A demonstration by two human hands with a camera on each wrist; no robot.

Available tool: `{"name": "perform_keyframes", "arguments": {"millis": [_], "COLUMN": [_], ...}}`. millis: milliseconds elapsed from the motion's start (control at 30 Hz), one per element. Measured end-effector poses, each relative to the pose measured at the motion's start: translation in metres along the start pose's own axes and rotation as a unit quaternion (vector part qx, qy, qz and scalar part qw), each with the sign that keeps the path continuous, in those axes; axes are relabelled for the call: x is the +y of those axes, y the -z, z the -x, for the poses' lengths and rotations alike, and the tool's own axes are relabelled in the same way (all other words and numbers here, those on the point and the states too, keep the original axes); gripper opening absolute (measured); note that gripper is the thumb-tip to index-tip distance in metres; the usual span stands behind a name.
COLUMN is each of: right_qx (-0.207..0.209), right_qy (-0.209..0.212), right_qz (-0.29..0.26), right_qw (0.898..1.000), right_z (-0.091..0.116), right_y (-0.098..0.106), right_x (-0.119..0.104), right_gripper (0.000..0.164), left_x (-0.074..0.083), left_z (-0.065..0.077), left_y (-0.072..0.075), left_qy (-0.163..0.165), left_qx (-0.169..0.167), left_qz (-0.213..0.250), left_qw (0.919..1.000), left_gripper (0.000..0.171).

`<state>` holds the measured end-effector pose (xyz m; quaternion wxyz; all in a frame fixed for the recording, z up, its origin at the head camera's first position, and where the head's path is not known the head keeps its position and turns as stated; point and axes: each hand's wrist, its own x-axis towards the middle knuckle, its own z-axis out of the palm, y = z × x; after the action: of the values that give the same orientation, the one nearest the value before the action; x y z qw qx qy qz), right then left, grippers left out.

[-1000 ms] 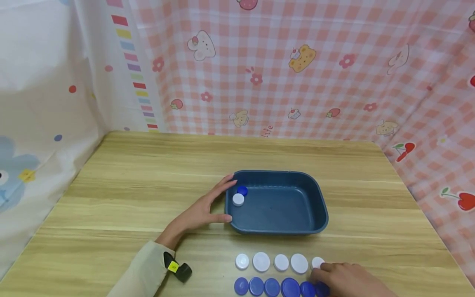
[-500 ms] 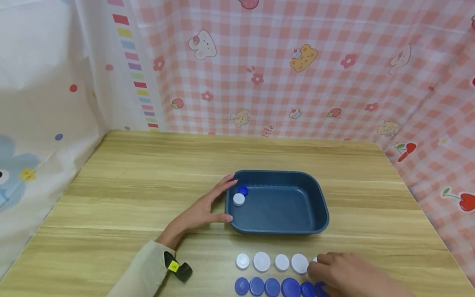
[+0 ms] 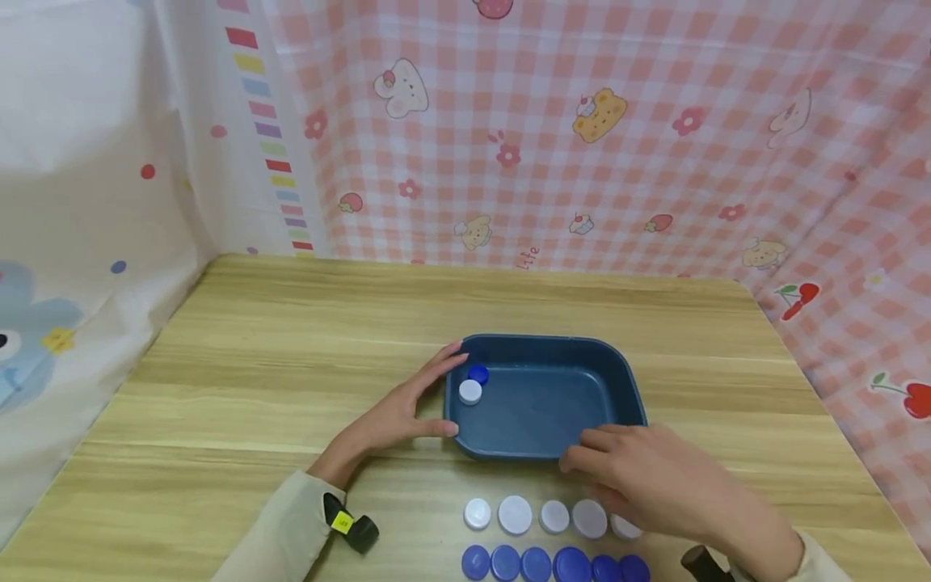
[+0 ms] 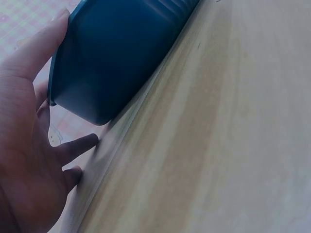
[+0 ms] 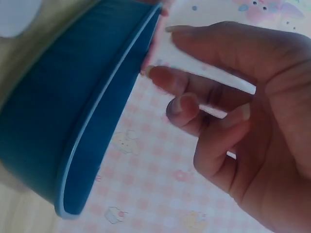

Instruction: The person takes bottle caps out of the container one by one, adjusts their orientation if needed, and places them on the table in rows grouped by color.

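Observation:
In the head view a dark blue plastic basin (image 3: 538,400) sits on the table. My left hand (image 3: 396,412) grips its left end, thumb at the front corner and fingers over the rear of the rim. A blue cap (image 3: 478,374) and a white cap (image 3: 470,393) lie inside at that end. My right hand (image 3: 640,469) is over the basin's front right corner. In the right wrist view its fingers (image 5: 167,77) are loosely curled, with nothing between them and the thumb. Rows of white bottle caps (image 3: 515,516) and blue bottle caps (image 3: 572,565) lie in front; my right hand partly covers the rightmost white one.
The wooden table (image 3: 313,323) runs back to a pink checked cloth (image 3: 524,186). White printed cloth (image 3: 94,202) hangs along the left side. A black wrist camera (image 3: 360,533) is on my left sleeve.
My right hand has left the right end of the cap rows and moved up and left to the basin's front right corner. My left hand stays on the basin.

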<state>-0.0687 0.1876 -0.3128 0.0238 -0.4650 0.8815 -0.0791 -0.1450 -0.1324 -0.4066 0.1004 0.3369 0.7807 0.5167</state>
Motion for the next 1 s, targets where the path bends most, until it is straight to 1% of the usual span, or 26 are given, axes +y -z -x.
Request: {"name": "perform_keyframes", "arguments": {"millis": [33,133,233,400,567,767,867,1000], "right_qx": [0.004,-0.010,-0.020,-0.035,-0.044,-0.068,-0.087,-0.119], "right_qy": [0.004,-0.004,-0.013,-0.021,-0.021,-0.004,-0.002,-0.007], "right_qz": [-0.001,-0.009,-0.006,-0.005,-0.003,0.001,0.001,0.007], "right_qw": [1.000,1.000,1.000,0.999,0.999,0.998,0.996,0.993], "right_z": [-0.004,-0.015,-0.024,-0.039,-0.054,-0.076,-0.088,-0.100], "right_y": [0.000,0.001,0.001,0.004,0.008,0.010,0.007,0.003], "right_x": [0.003,0.014,0.023,0.034,0.040,0.042,0.043,0.044], "right_gripper": [0.027,0.029,0.030,0.033,0.035,0.035,0.037,0.043], "left_x": [0.000,-0.001,-0.001,0.000,0.002,0.004,0.001,-0.014], "left_z": [0.000,0.000,0.000,0.001,0.001,0.001,0.001,-0.001], "left_y": [0.000,-0.001,-0.001,0.000,0.003,0.005,0.004,-0.001], "left_qy": [0.000,-0.001,-0.003,-0.002,0.006,0.007,0.003,-0.001], "left_qx": [0.001,-0.001,-0.003,0.002,0.002,-0.001,-0.002,-0.001], "left_qz": [0.000,-0.002,-0.005,-0.009,-0.010,-0.009,-0.009,-0.015], "left_qw": [1.0000,1.0000,1.0000,1.0000,0.9999,0.9999,1.0000,0.9999], "left_gripper": [0.083,0.083,0.084,0.084,0.083,0.082,0.082,0.084]}}
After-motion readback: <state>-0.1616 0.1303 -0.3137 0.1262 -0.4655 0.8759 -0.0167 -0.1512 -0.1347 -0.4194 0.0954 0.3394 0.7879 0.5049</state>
